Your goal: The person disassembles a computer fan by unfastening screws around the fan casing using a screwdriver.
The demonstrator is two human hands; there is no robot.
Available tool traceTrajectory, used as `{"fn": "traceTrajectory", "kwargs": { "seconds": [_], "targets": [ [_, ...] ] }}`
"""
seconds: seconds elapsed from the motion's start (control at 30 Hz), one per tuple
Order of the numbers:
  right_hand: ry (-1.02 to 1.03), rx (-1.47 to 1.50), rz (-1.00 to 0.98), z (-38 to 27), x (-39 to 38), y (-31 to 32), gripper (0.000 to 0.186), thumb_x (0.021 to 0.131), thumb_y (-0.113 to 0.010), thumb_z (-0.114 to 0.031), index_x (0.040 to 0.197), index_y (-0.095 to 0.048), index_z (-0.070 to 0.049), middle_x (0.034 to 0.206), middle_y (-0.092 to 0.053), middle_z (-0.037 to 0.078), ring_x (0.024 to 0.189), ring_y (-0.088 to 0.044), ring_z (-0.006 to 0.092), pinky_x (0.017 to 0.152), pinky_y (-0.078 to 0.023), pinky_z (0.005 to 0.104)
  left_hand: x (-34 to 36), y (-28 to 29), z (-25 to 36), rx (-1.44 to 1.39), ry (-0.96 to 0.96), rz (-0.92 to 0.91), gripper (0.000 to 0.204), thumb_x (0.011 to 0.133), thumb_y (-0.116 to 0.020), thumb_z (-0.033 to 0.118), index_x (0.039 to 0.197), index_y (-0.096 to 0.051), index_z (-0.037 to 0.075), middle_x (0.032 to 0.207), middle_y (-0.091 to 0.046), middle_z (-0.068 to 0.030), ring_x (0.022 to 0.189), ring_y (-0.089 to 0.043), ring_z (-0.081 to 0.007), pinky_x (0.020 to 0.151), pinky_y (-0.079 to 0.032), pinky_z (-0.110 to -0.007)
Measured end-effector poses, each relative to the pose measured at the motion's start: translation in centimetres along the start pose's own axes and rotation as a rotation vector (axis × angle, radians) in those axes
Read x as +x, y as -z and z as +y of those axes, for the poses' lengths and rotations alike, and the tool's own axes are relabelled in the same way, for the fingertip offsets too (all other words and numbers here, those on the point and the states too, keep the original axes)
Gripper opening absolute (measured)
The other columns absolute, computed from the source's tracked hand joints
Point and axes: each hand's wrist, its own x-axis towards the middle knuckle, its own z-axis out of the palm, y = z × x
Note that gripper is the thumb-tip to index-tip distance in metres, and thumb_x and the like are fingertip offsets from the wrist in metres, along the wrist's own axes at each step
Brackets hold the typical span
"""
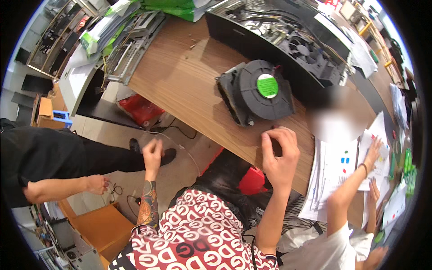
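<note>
My left hand [153,155] is raised to the left of the table, over the floor, with its fingers bent together. Whatever may be in it is too small to make out. My right hand [282,157] is at the table's front edge, its thumb and fingers curled round toward each other. Nothing I can name shows between them. Just beyond it, a black blower fan [248,92] with a round green-and-white label lies on the wooden table [180,76]. Behind the fan stands an open black computer case [265,56], with cables and a smaller fan [302,48] inside.
Metal chassis parts [130,49] and green packaging [173,8] lie at the table's far left. On the right, a co-worker's hand [372,153] rests on papers [335,173]. Another person in black trousers [108,155] stands at left. A cardboard box [101,229] sits below.
</note>
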Motion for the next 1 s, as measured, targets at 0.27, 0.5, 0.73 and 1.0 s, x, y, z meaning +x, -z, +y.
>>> {"fn": "traceTrajectory", "kwargs": {
  "seconds": [0.27,0.5,0.73,1.0],
  "targets": [
    [-0.087,0.049,0.032,0.3,0.1,0.6,0.005,0.083,-0.069,-0.003,0.085,-0.066,0.001,0.087,-0.067,0.013,0.085,-0.063,0.0295,0.079,-0.049,0.0371,-11.9,-5.0,-20.3,0.217,0.509,-0.706,0.040,0.096,-0.059,0.042,0.104,-0.070,0.005,0.090,-0.069,-0.0077,0.077,-0.064,-0.0155,0.065,-0.050,-0.031],
    [-0.297,0.043,0.016,0.8,-0.6,0.3,0.009,0.093,-0.063,-0.004,0.089,-0.065,0.004,0.090,-0.066,0.007,0.087,-0.060,0.0160,0.081,-0.046,0.0286,-12.0,-6.8,-20.9,0.011,0.743,-0.731,0.050,0.094,-0.060,0.049,0.121,-0.068,0.007,0.104,-0.071,-0.0107,0.093,-0.065,-0.0221,0.087,-0.049,-0.034],
    [-0.323,-0.073,0.058,0.4,-0.8,0.5,0.017,0.099,-0.057,-0.010,0.090,-0.064,0.003,0.090,-0.063,0.005,0.086,-0.056,0.0138,0.087,-0.042,0.0267,-10.9,-9.0,-20.0,-0.192,0.562,-0.832,0.054,0.099,-0.055,0.049,0.123,-0.067,0.002,0.119,-0.069,-0.0125,0.113,-0.061,-0.0232,0.099,-0.044,-0.033],
    [-0.272,-0.217,0.067,-1.2,0.2,-0.8,0.006,0.089,-0.064,0.000,0.085,-0.061,0.002,0.088,-0.063,0.009,0.085,-0.060,0.0184,0.081,-0.048,0.0299,-7.9,-10.8,-19.0,-0.257,0.744,-0.933,0.043,0.102,-0.050,0.043,0.114,-0.069,0.006,0.092,-0.062,0.0013,0.085,-0.056,-0.0105,0.075,-0.047,-0.027]
  ]
}}
